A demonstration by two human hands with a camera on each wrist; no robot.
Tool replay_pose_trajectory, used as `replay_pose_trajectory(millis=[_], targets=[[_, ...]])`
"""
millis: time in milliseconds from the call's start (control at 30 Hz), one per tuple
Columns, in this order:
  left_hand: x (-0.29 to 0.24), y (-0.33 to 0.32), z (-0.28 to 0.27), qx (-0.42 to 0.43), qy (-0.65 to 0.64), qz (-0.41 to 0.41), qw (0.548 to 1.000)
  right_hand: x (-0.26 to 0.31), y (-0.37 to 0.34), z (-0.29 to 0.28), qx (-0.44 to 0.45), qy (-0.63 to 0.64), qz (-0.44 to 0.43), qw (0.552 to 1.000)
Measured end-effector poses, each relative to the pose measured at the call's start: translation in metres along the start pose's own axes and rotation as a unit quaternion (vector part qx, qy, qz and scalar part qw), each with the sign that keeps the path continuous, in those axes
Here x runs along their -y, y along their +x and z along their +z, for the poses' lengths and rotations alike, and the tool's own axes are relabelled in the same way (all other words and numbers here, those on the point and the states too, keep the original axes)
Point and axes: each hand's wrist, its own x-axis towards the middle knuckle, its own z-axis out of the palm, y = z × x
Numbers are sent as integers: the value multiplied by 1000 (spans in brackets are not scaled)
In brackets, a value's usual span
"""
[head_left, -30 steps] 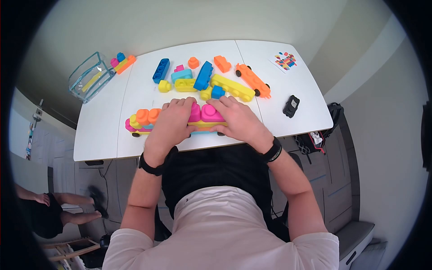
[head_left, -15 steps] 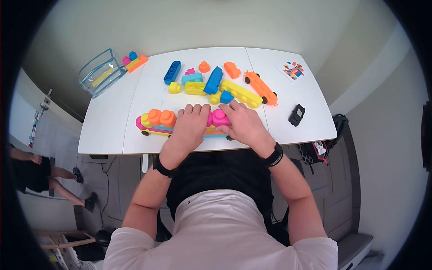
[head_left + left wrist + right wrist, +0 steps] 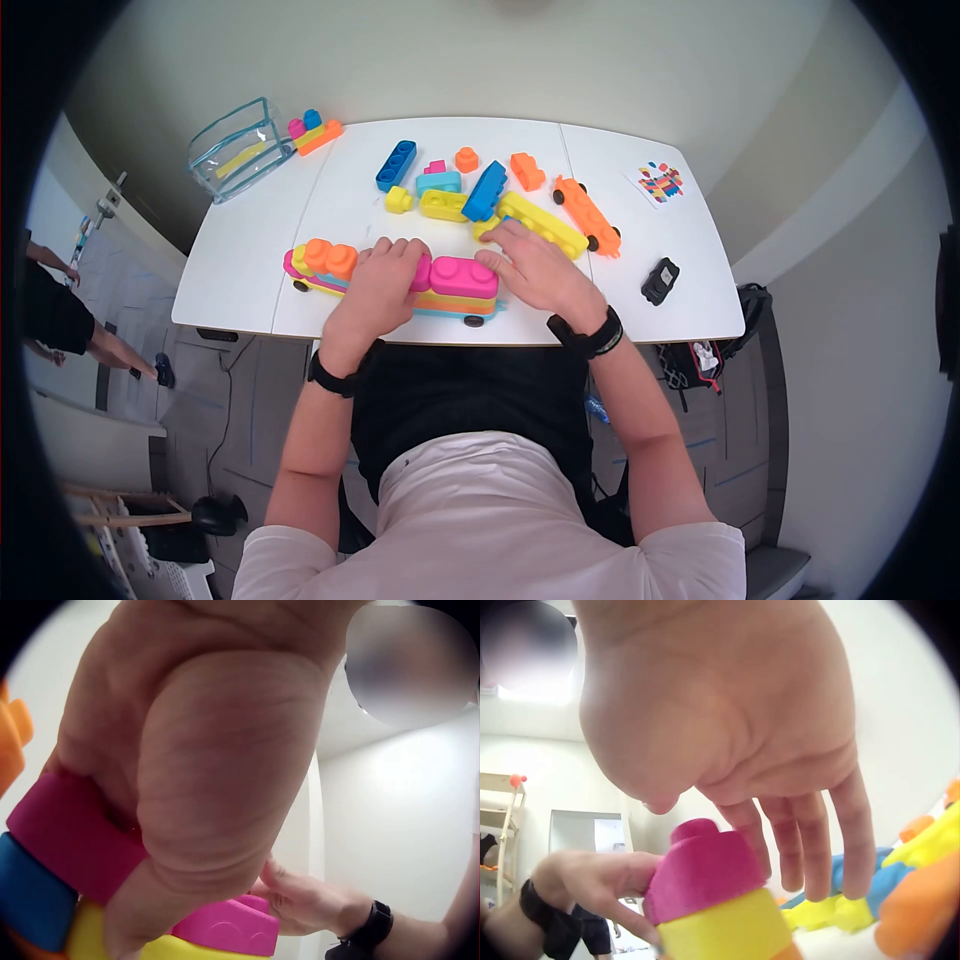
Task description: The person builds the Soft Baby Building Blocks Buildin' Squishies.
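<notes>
My left hand (image 3: 378, 285) grips the middle of a long wheeled vehicle of stacked blocks. In the left wrist view its thumb lies against the side of the stack, below a magenta block (image 3: 79, 832). A pink block (image 3: 465, 277) tops the right end, over yellow, orange and light blue layers; orange blocks (image 3: 329, 258) top the left part. My right hand (image 3: 540, 268) is just right of that end, fingers extended towards a long yellow block (image 3: 560, 232). The right wrist view shows its straight fingers apart from the magenta end block (image 3: 705, 874), holding nothing.
Behind the vehicle lie a blue block (image 3: 487, 191), a yellow block (image 3: 443, 206) and an orange wheeled base (image 3: 587, 215). A clear case (image 3: 238, 150) is at back left, a black device (image 3: 660, 281) and printed card (image 3: 661, 184) at right.
My right hand has released the vehicle's pink end and moved away towards the loose blocks, its fingers straighter. The vehicle's right end now sits nearer the table's front edge. My left hand keeps its grip.
</notes>
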Motion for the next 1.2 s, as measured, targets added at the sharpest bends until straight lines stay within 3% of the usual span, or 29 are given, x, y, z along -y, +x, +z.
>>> replay_pose_trajectory(millis=[133, 200, 333, 400, 633, 700, 933, 1000, 1033, 1100, 1133, 1200], targets=[[13, -9, -7, -10, 2, -3, 1000, -23, 16, 22, -64, -109, -28, 992], [12, -14, -11, 10, -8, -38, 999, -25, 25, 25, -31, -153, -63, 986], [15, -26, -13, -17, -2, -8, 1000, -23, 37, 39, -14, -119, -44, 992], [12, -24, -17, -31, -19, -7, 999, -31, 43, 43, -40, -175, -85, 980], [9, -22, -17, -26, -26, -21, 999, -52, 38, 19, -105, -214, -22, 971], [7, -22, -19, -18, -28, -22, 999, -50, 33, 14, -85, -189, 44, 977], [3, -18, -14, -6, -21, -37, 999, -43, 28, -10, -157, -135, 39, 978], [6, -15, -11, -9, -5, -48, 999, -32, 21, -18, -269, -85, 3, 959], [8, -10, -8, -8, -5, -45, 999, -26, 16, -25, -270, -87, 5, 959], [11, -1, -4, 11, 9, -32, 999, -8, 5, -42, -262, 94, -50, 959], [9, 1, -4, 11, 10, -33, 999, -2, 1, -45, -261, 96, -51, 959], [-4, 9, -6, -116, -246, -63, 960, 8, -7, -49, -204, 272, -55, 939]])
